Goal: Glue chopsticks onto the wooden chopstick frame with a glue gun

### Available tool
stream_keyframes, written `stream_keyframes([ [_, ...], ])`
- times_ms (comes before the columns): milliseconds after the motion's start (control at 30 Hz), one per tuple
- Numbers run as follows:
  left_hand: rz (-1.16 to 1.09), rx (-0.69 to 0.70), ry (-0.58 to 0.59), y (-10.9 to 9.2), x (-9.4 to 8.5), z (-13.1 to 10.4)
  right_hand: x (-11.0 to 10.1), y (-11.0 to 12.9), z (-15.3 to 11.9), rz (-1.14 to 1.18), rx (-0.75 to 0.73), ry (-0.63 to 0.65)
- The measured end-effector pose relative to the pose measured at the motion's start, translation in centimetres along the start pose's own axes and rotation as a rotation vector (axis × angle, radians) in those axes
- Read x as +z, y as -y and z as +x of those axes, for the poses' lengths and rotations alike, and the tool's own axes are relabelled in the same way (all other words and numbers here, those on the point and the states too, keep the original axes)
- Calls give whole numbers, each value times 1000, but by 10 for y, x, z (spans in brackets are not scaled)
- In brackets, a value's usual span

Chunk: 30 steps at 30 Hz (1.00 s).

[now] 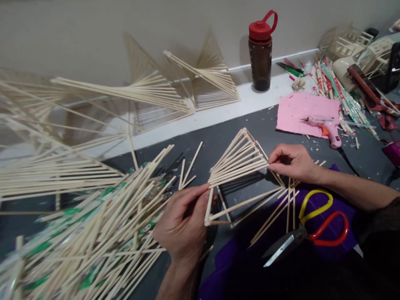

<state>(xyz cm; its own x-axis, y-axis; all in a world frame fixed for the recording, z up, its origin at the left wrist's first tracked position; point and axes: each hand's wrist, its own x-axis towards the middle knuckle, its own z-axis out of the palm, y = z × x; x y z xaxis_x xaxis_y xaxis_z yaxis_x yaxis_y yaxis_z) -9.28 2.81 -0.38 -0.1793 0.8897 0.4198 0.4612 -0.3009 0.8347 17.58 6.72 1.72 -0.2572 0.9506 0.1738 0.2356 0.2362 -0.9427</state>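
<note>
A small frame of glued wooden sticks (240,163) is between my two hands, its upper side a fan of close-set sticks. My left hand (187,216) is closed on the frame's left corner, thumb and fingers pinching near the ends of the fanned sticks. At the right end of the fan, my right hand (292,162) pinches the frame with thumb and index finger. The lower part of the frame is an open outline of sticks above the dark table (243,191).
Loose sticks (103,233) are heaped at the left. Larger stick structures (156,93) line the wall beside a bottle (261,54). A pink glue gun (325,127) lies on a pink sheet (289,110). Scissors (301,233) rest near my right forearm.
</note>
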Motion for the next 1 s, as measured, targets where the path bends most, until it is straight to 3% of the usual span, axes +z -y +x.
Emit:
stream_keyframes([
  [333, 80, 88, -7, 4, 0, 1, -1, -3, 0, -19, -79, 5],
  [567, 72, 55, -6, 6, 0, 0, 0, -5, 1, 6, -129, -2],
  [1000, 50, 10, -8, 4, 1, -1, 1, -10, 1, 59, 10, 26],
])
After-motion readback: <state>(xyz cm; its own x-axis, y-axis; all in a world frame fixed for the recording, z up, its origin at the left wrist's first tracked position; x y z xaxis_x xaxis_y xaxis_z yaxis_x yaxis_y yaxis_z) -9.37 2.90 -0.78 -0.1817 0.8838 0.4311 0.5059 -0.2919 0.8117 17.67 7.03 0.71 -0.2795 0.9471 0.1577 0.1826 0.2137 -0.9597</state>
